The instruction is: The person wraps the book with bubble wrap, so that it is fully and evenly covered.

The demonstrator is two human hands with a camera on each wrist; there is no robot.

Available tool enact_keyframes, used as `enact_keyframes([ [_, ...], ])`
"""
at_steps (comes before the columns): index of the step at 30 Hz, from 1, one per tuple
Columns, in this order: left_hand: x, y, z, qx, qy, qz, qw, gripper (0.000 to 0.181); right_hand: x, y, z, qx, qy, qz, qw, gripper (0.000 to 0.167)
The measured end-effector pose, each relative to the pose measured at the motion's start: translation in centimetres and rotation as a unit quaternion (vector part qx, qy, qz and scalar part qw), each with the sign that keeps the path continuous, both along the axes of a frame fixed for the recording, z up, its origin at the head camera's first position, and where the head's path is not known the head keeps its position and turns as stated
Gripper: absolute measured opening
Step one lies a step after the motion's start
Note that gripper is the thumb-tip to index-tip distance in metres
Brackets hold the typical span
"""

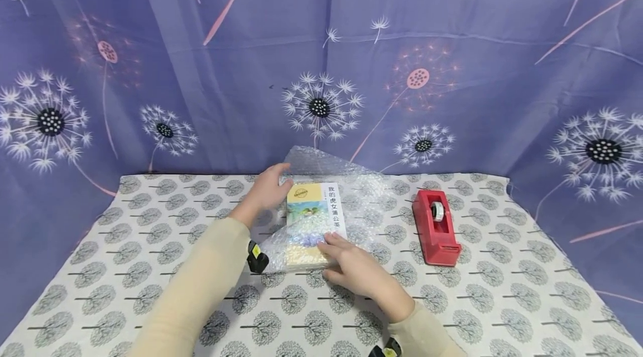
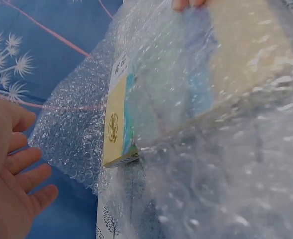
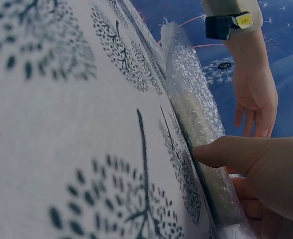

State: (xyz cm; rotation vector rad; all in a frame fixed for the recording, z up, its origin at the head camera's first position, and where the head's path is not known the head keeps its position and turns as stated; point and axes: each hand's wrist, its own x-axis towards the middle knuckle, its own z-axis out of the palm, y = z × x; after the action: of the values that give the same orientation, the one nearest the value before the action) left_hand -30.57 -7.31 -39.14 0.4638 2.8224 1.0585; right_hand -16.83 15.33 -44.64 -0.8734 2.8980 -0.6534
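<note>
Plainly, a white tablecloth (image 1: 161, 254) printed with grey trees spreads beneath both hands, reaching outward past them on either side. Beyond the hands hangs a violet-blue cloth backdrop (image 1: 241, 83), patterned with white dandelion heads with dark centres and a few pink ones, and it also borders the table to the left and right of them. Between the hands lies the book (image 1: 312, 215), face up, with bubble wrap (image 1: 369, 206) under it, folded over its near part and spread out past its right edge. The left hand (image 1: 268, 188) has its fingers apart, just beside the book's far left corner; whether it touches the wrap I cannot tell. The right hand (image 1: 359, 273) rests spread fingers on the wrapped cover, thumb by the near edge. Well to its right sits a red tape dispenser (image 1: 425, 234) on the tablecloth
</note>
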Motion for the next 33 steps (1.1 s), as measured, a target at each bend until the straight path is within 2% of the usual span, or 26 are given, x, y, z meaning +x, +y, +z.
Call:
enact_keyframes([
  [15,-3.1,0.3,0.2,0.012,-0.054,0.042,0.9976,0.064,-0.1,-0.3,0.2,0.009,-0.019,0.007,0.9998,0.063],
  [22,-3.9,1.1,0.9,0.026,-0.051,0.044,0.9974,0.063,-0.1,-0.3,0.3,0.021,-0.023,0.000,0.9995,0.065],
  [27,-4.3,1.7,1.0,0.046,-0.050,0.046,0.9966,0.062,0.0,-0.2,0.2,0.032,-0.024,-0.005,0.9992,0.067],
  [33,-4.6,2.2,1.0,0.036,-0.032,0.038,0.9981,0.070,0.1,-0.1,0.1,0.034,-0.030,-0.012,0.9989,0.068],
])
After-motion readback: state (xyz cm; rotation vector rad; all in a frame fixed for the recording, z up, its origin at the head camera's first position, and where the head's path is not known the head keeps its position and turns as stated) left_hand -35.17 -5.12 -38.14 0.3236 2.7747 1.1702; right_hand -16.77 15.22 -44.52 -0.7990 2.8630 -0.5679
